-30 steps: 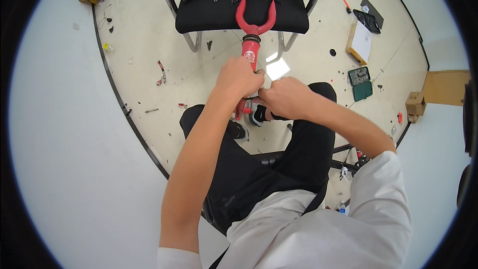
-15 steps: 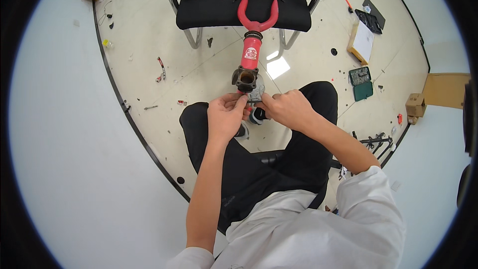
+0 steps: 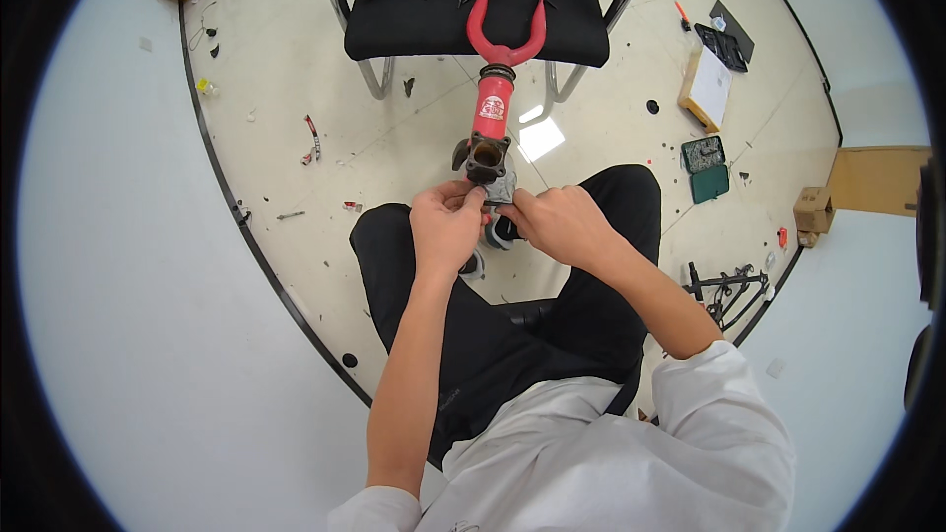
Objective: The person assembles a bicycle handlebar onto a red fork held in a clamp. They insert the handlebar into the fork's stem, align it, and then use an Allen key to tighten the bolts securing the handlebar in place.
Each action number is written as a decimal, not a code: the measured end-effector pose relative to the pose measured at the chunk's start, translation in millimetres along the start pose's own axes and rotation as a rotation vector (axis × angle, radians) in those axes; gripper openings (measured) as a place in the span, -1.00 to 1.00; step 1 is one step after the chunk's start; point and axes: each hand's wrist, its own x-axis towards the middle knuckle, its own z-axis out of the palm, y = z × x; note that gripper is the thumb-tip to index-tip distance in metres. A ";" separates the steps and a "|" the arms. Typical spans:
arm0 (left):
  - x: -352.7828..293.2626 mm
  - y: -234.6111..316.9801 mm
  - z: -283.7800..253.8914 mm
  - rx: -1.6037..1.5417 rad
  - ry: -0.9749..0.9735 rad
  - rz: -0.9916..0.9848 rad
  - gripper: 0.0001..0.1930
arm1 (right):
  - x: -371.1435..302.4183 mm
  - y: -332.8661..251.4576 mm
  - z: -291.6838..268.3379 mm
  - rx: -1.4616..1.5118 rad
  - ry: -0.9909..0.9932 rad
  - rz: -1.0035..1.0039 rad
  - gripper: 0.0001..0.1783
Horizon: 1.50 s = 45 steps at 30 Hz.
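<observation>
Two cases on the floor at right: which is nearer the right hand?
The green case, lying open, is nearer the right hand; the black case lies farther off, by the far end of the white-topped box.

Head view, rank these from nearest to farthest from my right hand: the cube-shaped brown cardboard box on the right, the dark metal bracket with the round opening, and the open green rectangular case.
From your right hand:
1. Dark metal bracket: close by, ahead and left.
2. Open green case: off to the right.
3. Brown cardboard box: farther out, also right.
</observation>
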 end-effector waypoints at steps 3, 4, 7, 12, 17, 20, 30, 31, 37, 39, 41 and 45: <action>-0.1 -0.3 1.5 0.024 0.011 0.014 -0.83 | 0.0 2.1 -1.3 -0.004 -0.015 -0.003 -0.62; 2.1 -2.7 -0.1 -0.034 -0.021 0.009 -0.83 | 1.3 2.4 -4.6 -0.016 -0.024 -0.011 -0.63; 8.8 -9.1 -6.8 -0.188 -0.098 -0.011 -0.83 | 10.7 -0.5 -24.0 -0.071 -0.137 -0.051 -0.78; 9.4 -7.2 -7.6 -0.235 -0.111 -0.040 -0.80 | 18.6 -0.4 -33.8 -0.100 -0.233 -0.113 -0.90; -5.1 44.4 0.3 0.570 0.124 0.327 -0.64 | 15.8 4.8 -32.9 -0.080 -0.247 -0.093 -0.89; 6.7 60.3 15.9 1.067 0.282 0.755 -0.51 | 17.1 1.3 -33.3 -0.071 -0.244 -0.094 -0.88; 65.8 74.1 64.3 1.404 -0.038 0.333 -0.61 | 18.7 9.4 -30.5 -0.044 -0.264 -0.126 -0.90; 64.1 79.2 63.9 1.399 -0.055 0.337 -0.63 | 18.3 10.0 -30.5 -0.037 -0.271 -0.120 -0.90; 63.5 83.2 61.3 1.410 -0.091 0.285 -0.63 | 15.5 12.1 -20.6 0.016 -0.212 -0.095 -0.82; 65.6 84.8 58.9 1.423 -0.109 0.291 -0.64 | 13.5 12.4 -15.3 0.038 -0.164 -0.098 -0.72; 66.2 86.1 57.4 1.421 -0.118 0.292 -0.66 | 11.9 12.4 -8.6 0.072 -0.108 -0.110 -0.61; 64.5 85.1 58.4 1.403 -0.102 0.295 -0.68 | 4.9 13.9 11.0 0.106 -0.024 -0.083 -0.52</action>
